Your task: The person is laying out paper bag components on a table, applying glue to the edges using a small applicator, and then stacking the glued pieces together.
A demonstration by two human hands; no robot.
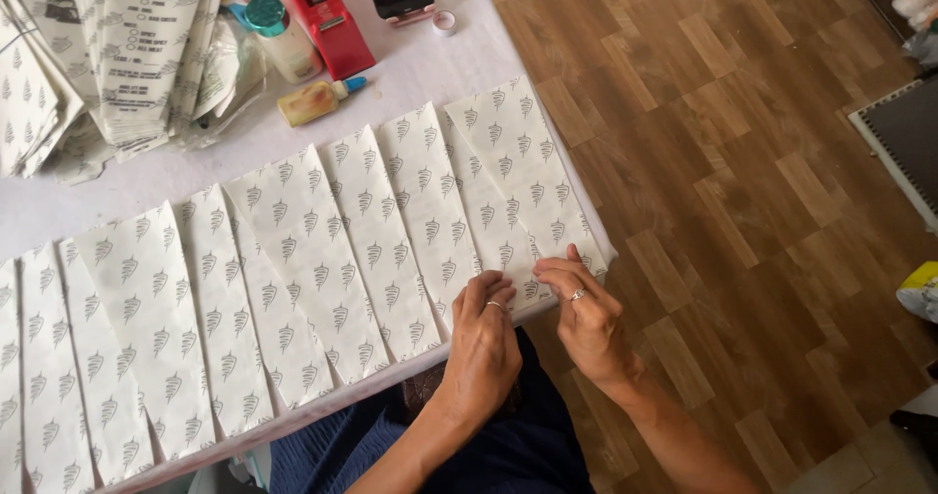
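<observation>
- Printed paper sheets (293, 259): thin, matte white wedges patterned with small grey motifs, fanned overlapping along the table's (420, 64) near edge.
- Left hand (484, 343): fingers curled close together, tips pressing the lower end of a sheet.
- Rightmost sheet (518, 176): long axis runs up and away from both hands; its near end lies under the fingertips.
- Right hand (586, 313): fingers narrowly pinched on that sheet's lower corner, the nearer hand to it.
</observation>
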